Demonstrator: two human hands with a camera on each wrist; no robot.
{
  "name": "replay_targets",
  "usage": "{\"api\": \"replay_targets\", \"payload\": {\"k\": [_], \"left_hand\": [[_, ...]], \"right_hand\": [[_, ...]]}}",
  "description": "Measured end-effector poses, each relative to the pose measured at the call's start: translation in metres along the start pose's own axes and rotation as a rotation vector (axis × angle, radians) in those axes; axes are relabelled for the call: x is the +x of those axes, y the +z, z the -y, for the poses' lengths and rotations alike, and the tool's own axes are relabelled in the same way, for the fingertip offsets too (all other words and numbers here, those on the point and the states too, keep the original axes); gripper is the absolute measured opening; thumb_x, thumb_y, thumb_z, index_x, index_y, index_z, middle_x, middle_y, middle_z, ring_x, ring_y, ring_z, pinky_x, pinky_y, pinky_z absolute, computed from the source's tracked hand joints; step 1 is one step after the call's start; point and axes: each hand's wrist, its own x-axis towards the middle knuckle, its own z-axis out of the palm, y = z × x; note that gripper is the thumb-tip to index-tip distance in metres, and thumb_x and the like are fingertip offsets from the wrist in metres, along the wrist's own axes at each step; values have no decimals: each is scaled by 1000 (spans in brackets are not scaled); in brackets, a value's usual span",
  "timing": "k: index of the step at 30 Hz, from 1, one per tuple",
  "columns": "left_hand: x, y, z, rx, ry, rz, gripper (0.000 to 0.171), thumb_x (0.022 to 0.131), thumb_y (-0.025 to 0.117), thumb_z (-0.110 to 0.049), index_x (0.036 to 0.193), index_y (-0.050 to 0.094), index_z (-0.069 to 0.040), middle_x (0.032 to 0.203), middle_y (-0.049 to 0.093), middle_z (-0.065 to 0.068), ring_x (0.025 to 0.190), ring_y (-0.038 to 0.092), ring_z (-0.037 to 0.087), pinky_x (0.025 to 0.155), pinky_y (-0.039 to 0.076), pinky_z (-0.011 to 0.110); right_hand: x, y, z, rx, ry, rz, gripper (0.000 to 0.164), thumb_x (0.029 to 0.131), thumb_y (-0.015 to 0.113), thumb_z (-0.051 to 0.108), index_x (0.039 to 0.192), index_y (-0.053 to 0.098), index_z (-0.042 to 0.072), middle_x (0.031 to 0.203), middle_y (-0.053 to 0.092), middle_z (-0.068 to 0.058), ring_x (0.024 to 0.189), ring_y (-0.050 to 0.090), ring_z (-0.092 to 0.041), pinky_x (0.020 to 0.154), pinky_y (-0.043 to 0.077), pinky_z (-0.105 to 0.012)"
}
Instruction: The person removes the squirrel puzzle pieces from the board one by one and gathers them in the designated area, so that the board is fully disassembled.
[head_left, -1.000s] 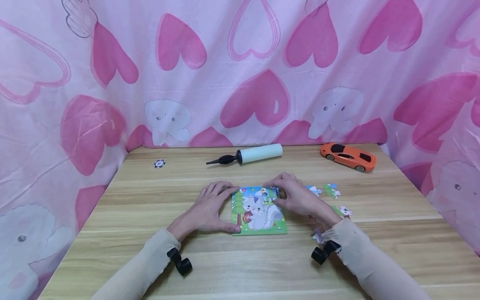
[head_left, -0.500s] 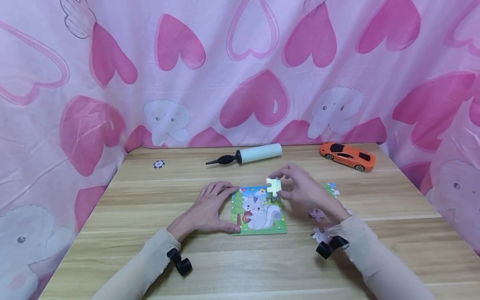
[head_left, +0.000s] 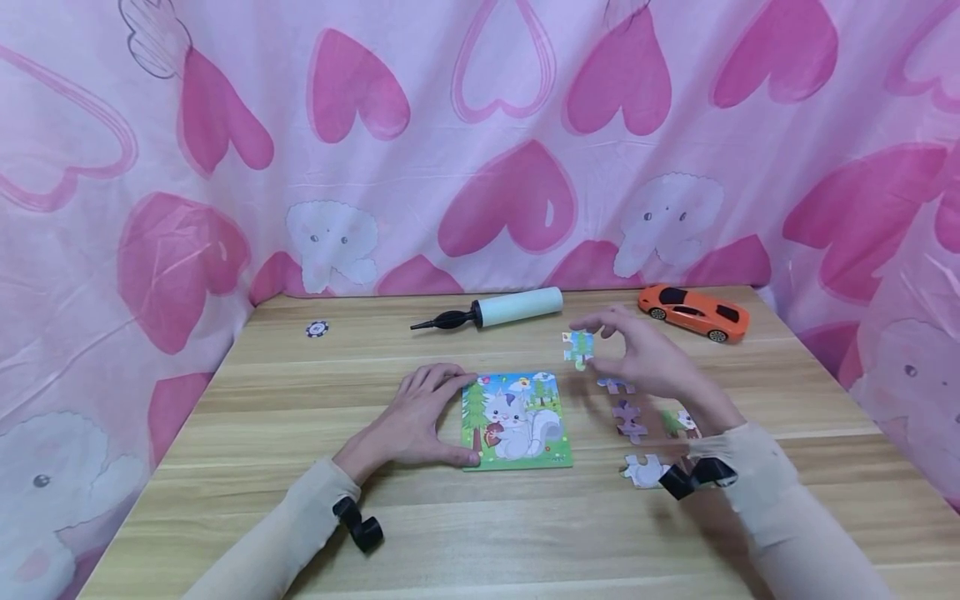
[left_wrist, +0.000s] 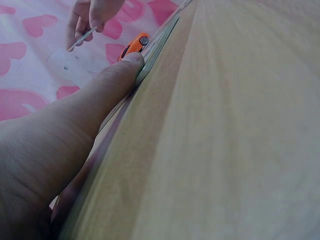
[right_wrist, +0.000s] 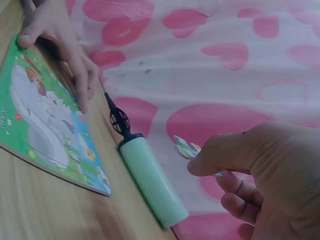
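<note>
My right hand (head_left: pixel 641 354) pinches a jigsaw puzzle piece (head_left: pixel 578 348) between thumb and fingers, raised above the table beyond the puzzle board's right side. The piece is printed with a green tree on blue. In the right wrist view it appears nearly edge-on. The square puzzle board (head_left: pixel 517 442) lies flat, showing a grey squirrel with a nut beside a tree. My left hand (head_left: pixel 420 421) rests at the board's left edge, with its thumb at the near corner and a fingertip at the far corner. The left wrist view has the thumb (left_wrist: pixel 122 75) against the board's edge.
Loose puzzle pieces lie to the board's right, among them a purple one (head_left: pixel 630 421), a white one (head_left: pixel 643 472) and a green one (head_left: pixel 681 423), partly behind the right arm. Farther back are a hand pump (head_left: pixel 520 307), an orange toy car (head_left: pixel 693 312) and a poker chip (head_left: pixel 317 329).
My right hand has lifted the puzzle piece off the board's upper right and carried it right and away from me, its printed face now showing. The left hand has stayed at the board.
</note>
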Motion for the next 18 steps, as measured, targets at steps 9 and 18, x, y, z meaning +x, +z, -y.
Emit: {"api": "replay_targets", "payload": {"k": [9, 18], "left_hand": [[0, 0, 0, -1, 3, -1, 123, 75, 77, -93, 173, 41, -27, 170, 38, 0, 159, 30, 29, 133, 21, 64], [0, 0, -1, 8, 2, 1, 124, 75, 77, -93, 173, 41, -26, 170, 38, 0, 159, 30, 29, 133, 21, 64]], "right_hand": [[-3, -12, -6, 6, 19, 9, 51, 96, 88, 13, 145, 71, 17, 146, 67, -6, 131, 54, -33, 98, 52, -53], [-3, -11, -14, 38, 42, 34, 49, 97, 88, 14, 143, 73, 19, 147, 66, -5, 132, 53, -34, 103, 50, -56]]}}
